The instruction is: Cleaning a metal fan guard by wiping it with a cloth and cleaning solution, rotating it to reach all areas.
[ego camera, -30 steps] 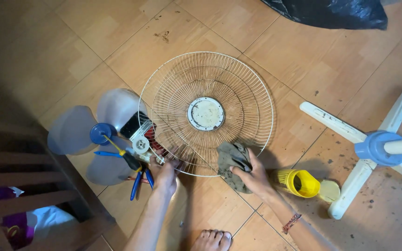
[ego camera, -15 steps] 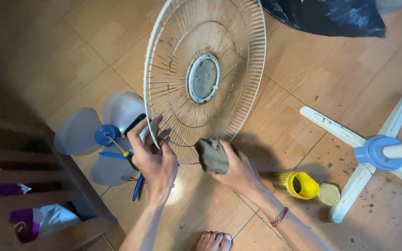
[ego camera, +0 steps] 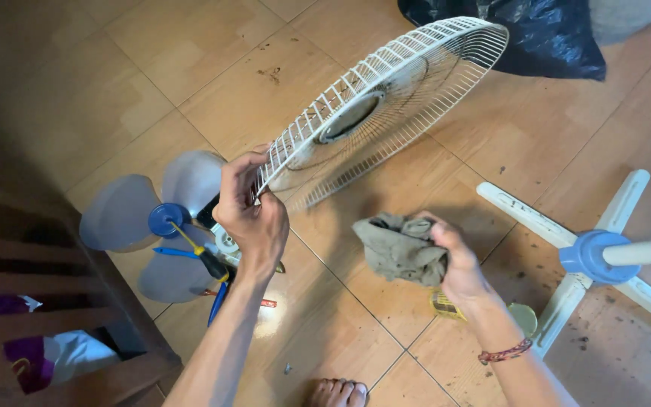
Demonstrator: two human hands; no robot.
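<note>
My left hand grips the near rim of a round white wire fan guard and holds it tilted up off the tiled floor. My right hand clutches a crumpled grey-brown cloth a little below and to the right of the guard, not touching it. A grey three-bladed fan blade with a blue hub lies on the floor just left of my left hand.
A screwdriver and blue-handled pliers lie by the blade. The white cross-shaped fan base with a blue collar stands at the right. A yellow object sits behind my right wrist. Black bag at top; wooden furniture at left.
The guard lay flat on the floor, then my left hand lifted it by the rim and tipped it up. My right hand came off the guard with the cloth.
</note>
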